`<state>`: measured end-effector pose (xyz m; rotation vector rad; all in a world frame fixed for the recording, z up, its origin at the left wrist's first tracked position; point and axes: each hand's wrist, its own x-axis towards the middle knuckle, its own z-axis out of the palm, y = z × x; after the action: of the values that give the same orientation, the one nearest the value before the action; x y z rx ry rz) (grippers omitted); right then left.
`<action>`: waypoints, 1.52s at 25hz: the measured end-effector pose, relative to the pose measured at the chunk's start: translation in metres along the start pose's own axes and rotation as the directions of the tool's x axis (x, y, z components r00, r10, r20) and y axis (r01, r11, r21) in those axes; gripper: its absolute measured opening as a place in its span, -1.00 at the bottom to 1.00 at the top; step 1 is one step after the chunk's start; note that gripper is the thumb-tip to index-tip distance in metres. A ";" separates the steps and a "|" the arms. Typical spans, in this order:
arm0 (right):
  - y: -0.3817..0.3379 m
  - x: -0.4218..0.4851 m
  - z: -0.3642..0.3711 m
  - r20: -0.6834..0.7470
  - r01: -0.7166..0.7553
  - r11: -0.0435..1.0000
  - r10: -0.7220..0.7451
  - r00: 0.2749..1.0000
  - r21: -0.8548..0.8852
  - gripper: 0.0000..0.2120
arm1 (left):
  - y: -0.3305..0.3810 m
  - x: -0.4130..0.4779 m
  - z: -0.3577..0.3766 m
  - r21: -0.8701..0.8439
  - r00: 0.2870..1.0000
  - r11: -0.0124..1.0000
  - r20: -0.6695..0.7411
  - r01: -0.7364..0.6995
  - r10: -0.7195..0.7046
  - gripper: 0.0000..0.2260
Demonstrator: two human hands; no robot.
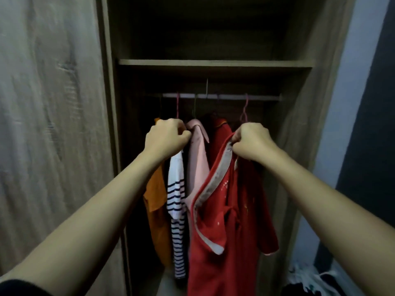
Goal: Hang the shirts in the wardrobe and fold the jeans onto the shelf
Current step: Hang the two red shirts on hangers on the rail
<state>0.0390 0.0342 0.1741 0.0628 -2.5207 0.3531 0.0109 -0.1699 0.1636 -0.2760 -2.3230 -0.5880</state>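
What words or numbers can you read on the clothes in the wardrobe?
Red shirt: a short line of small pale letters is printed on the chest, just below the grey-edged neckline that the right hand grips; it is too small and blurred to read.
Striped shirt, orange shirt, pink shirt: no text visible.
Wardrobe and the pile of things at lower right: no readable text.

A home bedroom or closet corner. A wooden wardrobe stands open, with shirts on hangers along a rail above the hands, a shelf over it, and clothes heaped on the floor lower right.
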 end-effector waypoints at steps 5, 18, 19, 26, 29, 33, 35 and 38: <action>0.032 0.009 0.005 0.115 0.165 0.978 -0.150 0.982 -0.131 -0.76 | 0.045 0.045 0.056 -0.060 0.996 0.998 0.086 -0.016 0.021 -0.82; 0.139 0.044 -0.023 0.374 0.510 0.562 -0.347 0.860 -0.651 -0.72 | 0.141 0.158 0.244 -0.552 0.872 0.715 0.461 0.429 -0.167 -0.54; 0.146 0.048 -0.023 0.377 0.515 0.555 -0.351 0.857 -0.654 -0.72 | 0.144 0.163 0.251 -0.572 0.859 0.680 0.483 0.458 -0.172 -0.55; 0.163 0.059 -0.012 0.368 0.555 0.522 -0.424 0.827 -0.648 -0.72 | 0.163 0.174 0.265 -0.705 0.869 0.510 0.429 0.493 -0.247 -0.89; 0.168 0.060 -0.011 0.355 0.561 0.517 -0.447 0.821 -0.647 -0.71 | 0.168 0.176 0.263 -0.737 0.890 0.500 0.353 0.454 -0.287 -0.95; 0.170 0.061 -0.008 0.355 0.564 0.513 -0.451 0.819 -0.648 -0.71 | 0.169 0.174 0.257 -0.808 0.904 0.421 0.308 0.413 -0.295 -0.96; 0.171 0.062 -0.008 0.352 0.557 0.520 -0.444 0.824 -0.647 -0.70 | 0.169 0.169 0.253 -0.836 0.917 0.398 0.277 0.378 -0.288 -0.95; 0.171 0.059 -0.009 0.350 0.552 0.526 -0.439 0.828 -0.647 -0.69 | 0.169 0.159 0.234 -0.892 0.943 0.328 0.249 0.312 -0.219 -0.91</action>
<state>-0.0262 0.2034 0.1735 0.5040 -2.4442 -0.9437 -0.1834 0.0960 0.1795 -0.4240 -1.8258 -2.1176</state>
